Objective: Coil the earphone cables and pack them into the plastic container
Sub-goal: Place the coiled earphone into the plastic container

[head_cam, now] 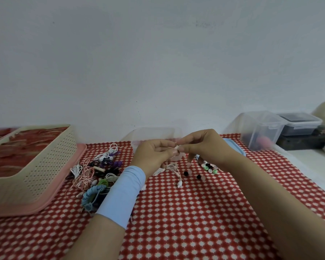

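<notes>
Both hands meet above the red-and-white cloth. My left hand (154,152) and my right hand (203,147) pinch a small white earbud of a pale pink earphone cable (174,168), whose loops hang down to the cloth with another bud at the lower end. A clear plastic container (154,135) stands just behind my hands, partly hidden by them. A pile of earphone cables (97,171) in white, pink, purple, black, green and blue lies left of my left wrist.
A beige perforated basket (45,166) sits on a pink tray (64,188) at the left. Several small ear tips (207,168) lie under my right hand. A blue lid (235,147) lies behind that hand. Clear lidded boxes (261,128) stand at the back right.
</notes>
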The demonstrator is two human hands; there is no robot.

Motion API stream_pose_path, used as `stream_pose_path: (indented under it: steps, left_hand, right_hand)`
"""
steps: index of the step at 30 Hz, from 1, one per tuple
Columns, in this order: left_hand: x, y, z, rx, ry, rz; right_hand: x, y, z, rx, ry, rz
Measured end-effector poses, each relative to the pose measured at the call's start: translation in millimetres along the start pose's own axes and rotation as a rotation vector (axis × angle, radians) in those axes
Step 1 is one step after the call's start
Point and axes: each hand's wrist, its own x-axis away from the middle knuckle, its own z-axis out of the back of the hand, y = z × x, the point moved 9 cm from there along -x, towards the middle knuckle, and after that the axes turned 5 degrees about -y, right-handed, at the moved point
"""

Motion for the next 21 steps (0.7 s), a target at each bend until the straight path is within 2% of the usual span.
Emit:
stream_pose_path:
  steps: [5, 10, 16, 21]
  left_hand:
    - [-0.2, 3.9, 1.1, -0.064, -0.004, -0.03]
    - [-0.8, -0.4, -2.0, -0.02, -0.029, -0.003]
    - [-2.2, -7.3, -6.6, 0.019, -0.076, 0.049]
    - [-2.2, -10.8, -3.6, 0.08, -0.096, 0.064]
  right_hand:
    - [1.1, -4.3, -1.1, 0.03, -0.039, 0.007]
    - [2.6, 1.5, -2.1, 0.001, -0.137, -0.034]
    - [-0.8, 3.0, 0.2, 0.02, -0.051, -0.009]
    - [4.5, 5.0, -4.1, -0.102, -0.152, -0.079]
